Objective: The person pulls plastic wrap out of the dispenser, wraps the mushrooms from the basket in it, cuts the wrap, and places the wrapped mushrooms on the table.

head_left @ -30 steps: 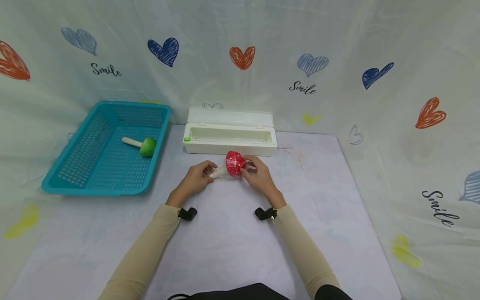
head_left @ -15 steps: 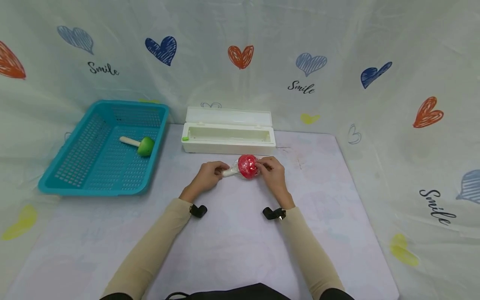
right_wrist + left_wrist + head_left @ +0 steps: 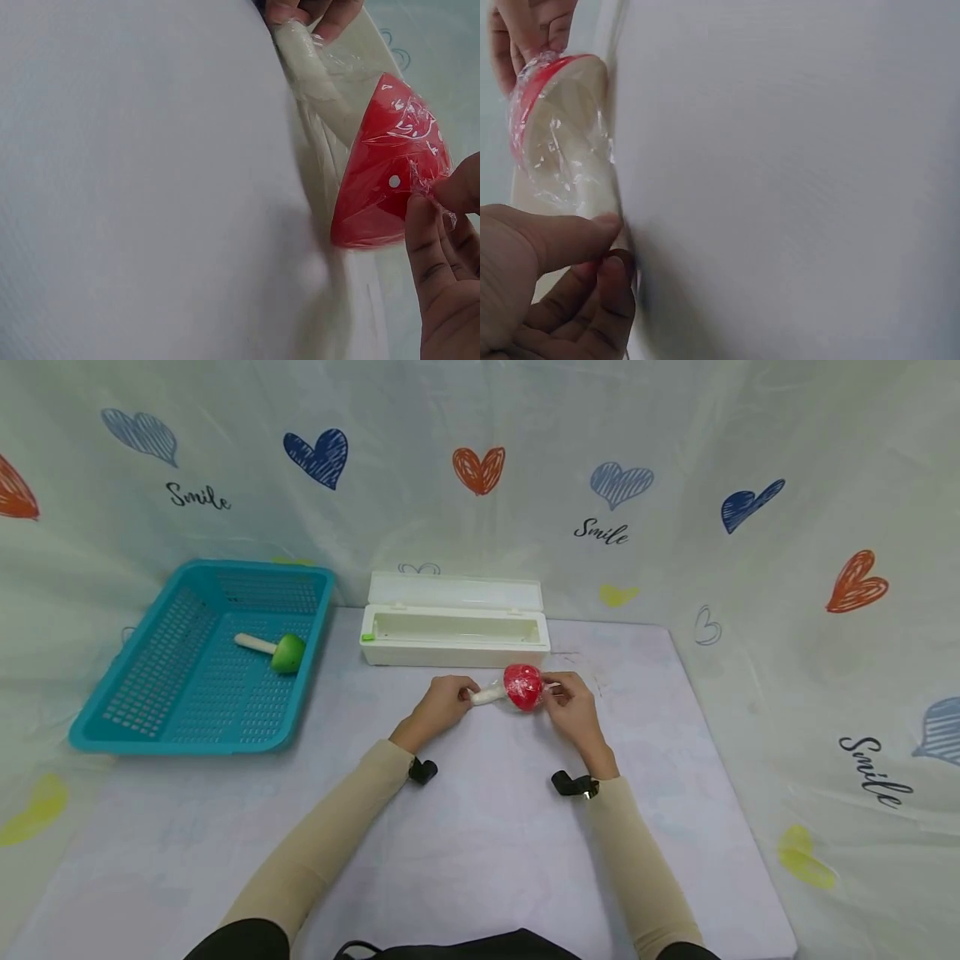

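Observation:
A toy mushroom (image 3: 522,687) with a red, white-dotted cap and a pale stem lies on its side between the hands. Clear plastic wrap (image 3: 352,64) surrounds it, crinkled and loose around the stem. My left hand (image 3: 442,703) pinches the stem's end between thumb and fingers. At the top of the cap, my right hand (image 3: 576,714) pinches a gathered bit of the wrap, as the right wrist view shows. The left wrist view looks on the cap's pale underside through the wrap.
Behind the hands stands a white long box (image 3: 456,653) with its lid raised and a green tab at its left end. To the left, a blue plastic basket (image 3: 180,749) holds a green-capped toy mushroom (image 3: 288,653). A heart-printed sheet (image 3: 675,560) hangs behind the table.
Both hands and the wrapped mushroom have shifted to the right. The right fingers have gone from the cap's side to the wrap at its top; the left hand stays at the stem end.

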A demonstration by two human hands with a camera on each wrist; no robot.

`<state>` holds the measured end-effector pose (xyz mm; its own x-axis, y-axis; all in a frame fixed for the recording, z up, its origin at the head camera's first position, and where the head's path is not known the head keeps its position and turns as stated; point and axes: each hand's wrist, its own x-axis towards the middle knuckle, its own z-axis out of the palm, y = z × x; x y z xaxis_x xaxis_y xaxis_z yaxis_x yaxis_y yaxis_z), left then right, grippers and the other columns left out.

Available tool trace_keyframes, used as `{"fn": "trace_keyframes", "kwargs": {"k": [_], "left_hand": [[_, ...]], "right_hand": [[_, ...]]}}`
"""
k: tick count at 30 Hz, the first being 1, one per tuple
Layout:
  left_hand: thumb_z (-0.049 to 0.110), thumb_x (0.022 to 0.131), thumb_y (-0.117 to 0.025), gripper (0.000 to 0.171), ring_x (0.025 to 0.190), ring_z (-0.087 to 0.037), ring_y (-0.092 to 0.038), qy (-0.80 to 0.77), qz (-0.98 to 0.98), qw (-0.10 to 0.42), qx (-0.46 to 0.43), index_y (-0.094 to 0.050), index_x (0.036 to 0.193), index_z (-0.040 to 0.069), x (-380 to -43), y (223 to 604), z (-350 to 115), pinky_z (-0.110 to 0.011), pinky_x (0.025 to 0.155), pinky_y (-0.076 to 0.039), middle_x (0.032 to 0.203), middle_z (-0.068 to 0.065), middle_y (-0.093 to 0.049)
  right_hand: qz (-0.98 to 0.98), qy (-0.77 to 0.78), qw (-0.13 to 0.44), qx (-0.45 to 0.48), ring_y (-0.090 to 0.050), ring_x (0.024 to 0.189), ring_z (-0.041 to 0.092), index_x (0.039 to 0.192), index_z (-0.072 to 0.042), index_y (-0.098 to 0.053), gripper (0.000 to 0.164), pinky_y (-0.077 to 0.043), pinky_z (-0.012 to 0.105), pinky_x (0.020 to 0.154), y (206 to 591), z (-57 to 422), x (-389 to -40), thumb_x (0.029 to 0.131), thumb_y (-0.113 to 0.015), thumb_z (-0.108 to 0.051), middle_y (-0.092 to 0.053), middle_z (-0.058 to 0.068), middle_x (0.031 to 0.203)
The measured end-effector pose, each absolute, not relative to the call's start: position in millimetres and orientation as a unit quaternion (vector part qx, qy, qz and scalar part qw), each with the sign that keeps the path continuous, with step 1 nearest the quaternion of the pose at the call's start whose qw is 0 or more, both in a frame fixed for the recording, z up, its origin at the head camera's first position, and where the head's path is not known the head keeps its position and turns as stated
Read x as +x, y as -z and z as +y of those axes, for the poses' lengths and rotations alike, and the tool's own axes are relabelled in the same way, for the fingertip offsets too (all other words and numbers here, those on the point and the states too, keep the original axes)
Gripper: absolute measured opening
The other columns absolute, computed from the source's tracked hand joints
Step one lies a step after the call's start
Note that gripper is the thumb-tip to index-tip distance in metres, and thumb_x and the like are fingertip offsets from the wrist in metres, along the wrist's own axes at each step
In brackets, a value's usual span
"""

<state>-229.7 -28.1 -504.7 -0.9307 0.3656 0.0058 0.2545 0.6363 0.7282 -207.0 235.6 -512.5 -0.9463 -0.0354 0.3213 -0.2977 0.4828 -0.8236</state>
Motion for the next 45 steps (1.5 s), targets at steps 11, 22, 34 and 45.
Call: {"fn": "trace_keyframes", "kwargs": {"k": [11, 22, 34, 45], "left_hand": [[0.004, 0.097, -0.066, 0.027, 0.086, -0.017, -0.065, -0.381, 0.894, 0.117, 0.204, -0.071, 0.123, -0.001, -232, 497, 16, -0.027, 0.076, -0.054, 0.105, -0.013, -0.075], [0.006, 0.100, -0.062, 0.037, 0.108, -0.020, -0.063, -0.368, 0.886, 0.142, 0.244, -0.063, 0.136, -0.003, -236, 498, 61, -0.036, 0.098, -0.054, 0.125, -0.014, -0.070], [0.011, 0.102, -0.060, 0.045, 0.135, -0.024, -0.057, -0.343, 0.876, 0.168, 0.293, -0.054, 0.144, -0.003, -242, 494, 111, -0.037, 0.114, -0.046, 0.144, -0.017, -0.061], [0.012, 0.099, -0.061, 0.050, 0.136, -0.024, -0.055, -0.312, 0.878, 0.172, 0.319, -0.052, 0.146, -0.001, -248, 495, 141, -0.035, 0.116, -0.042, 0.145, -0.014, -0.060]], "right_hand": [[-0.867, -0.479, 0.135, 0.027, -0.069, 0.095, 0.034, 0.119, 0.001, -0.070, 0.029, -0.049, 0.006, 0.078, 508, 279, -204, 0.091, -0.067, 0.007, -0.066, 0.021, 0.117], [-0.887, -0.443, 0.128, -0.027, -0.062, 0.105, 0.030, 0.131, -0.001, -0.063, 0.037, -0.050, 0.018, 0.083, 507, 313, -207, 0.098, -0.068, -0.017, -0.060, 0.019, 0.129], [-0.887, -0.438, 0.131, -0.068, -0.055, 0.121, 0.041, 0.146, 0.001, -0.050, 0.052, -0.054, 0.055, 0.099, 504, 340, -223, 0.099, -0.063, -0.016, -0.048, 0.026, 0.145], [-0.880, -0.432, 0.161, -0.113, -0.055, 0.116, 0.039, 0.145, 0.001, -0.053, 0.052, -0.053, 0.030, 0.087, 505, 364, -227, 0.096, -0.062, -0.015, -0.051, 0.026, 0.144]]}}
